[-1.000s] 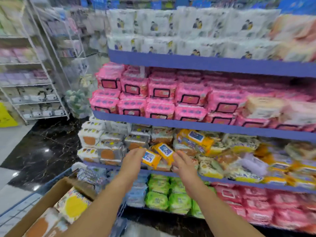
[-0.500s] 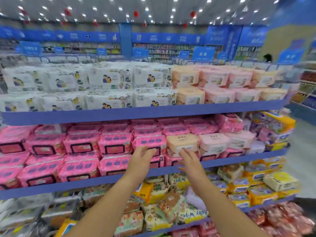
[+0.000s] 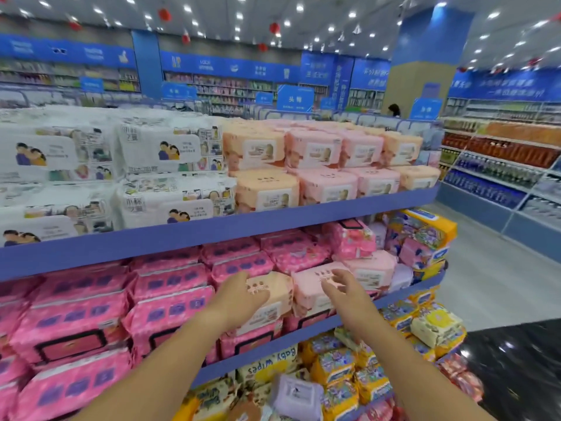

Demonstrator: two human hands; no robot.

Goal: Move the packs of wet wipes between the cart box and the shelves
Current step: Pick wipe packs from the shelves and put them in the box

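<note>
The peach soft-plastic pack of wet wipes lies at one o'clock of the left hand, its long axis along the blue shelf. The right hand hovers over the pale pink neighbour pack. Both hands' fingers are spread and released.

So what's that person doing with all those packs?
A person holds both hands out to the middle shelf of wet wipes. The left hand is at a peach pack, and the right hand, fingers spread, is at a pale pink pack right beside it. Neither pack is gripped or lifted yet. Both sit on top of the bright pink packs.
</note>
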